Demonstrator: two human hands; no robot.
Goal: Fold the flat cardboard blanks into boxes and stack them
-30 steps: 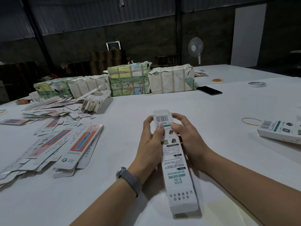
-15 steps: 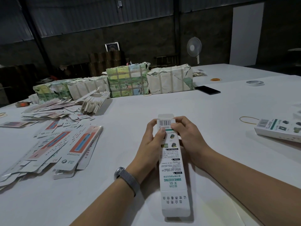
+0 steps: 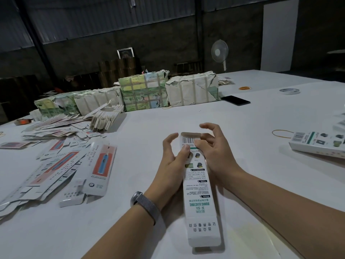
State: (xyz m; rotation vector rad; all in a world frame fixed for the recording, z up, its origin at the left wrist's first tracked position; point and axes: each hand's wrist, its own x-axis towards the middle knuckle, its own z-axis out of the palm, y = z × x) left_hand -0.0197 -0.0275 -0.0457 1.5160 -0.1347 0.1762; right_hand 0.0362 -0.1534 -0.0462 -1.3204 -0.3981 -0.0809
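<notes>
1. The white table (image 3: pixel 233 128) runs wide; bare surface lies from 12 to 2 o'clock of the hands, and its far edge meets the dark wall at 12.
2. At 9 o'clock a loose heap of flat blanks (image 3: pixel 61 165) spreads toward the left edge. Wrapped bundles (image 3: pixel 143 92) line up at 11 to 12, a black phone (image 3: pixel 235 100) lies at 1, and a folded box (image 3: pixel 317 144) with a rubber band (image 3: pixel 281 133) just beside it sits at 3, well apart from the hands.
3. The long box (image 3: pixel 199 193) lies centre, pointing from 6 to 12. The left hand (image 3: pixel 173 161) and right hand (image 3: pixel 214 156) pinch its far end by the barcode with their thumbs; the other fingers are spread loose above the end flap.
</notes>
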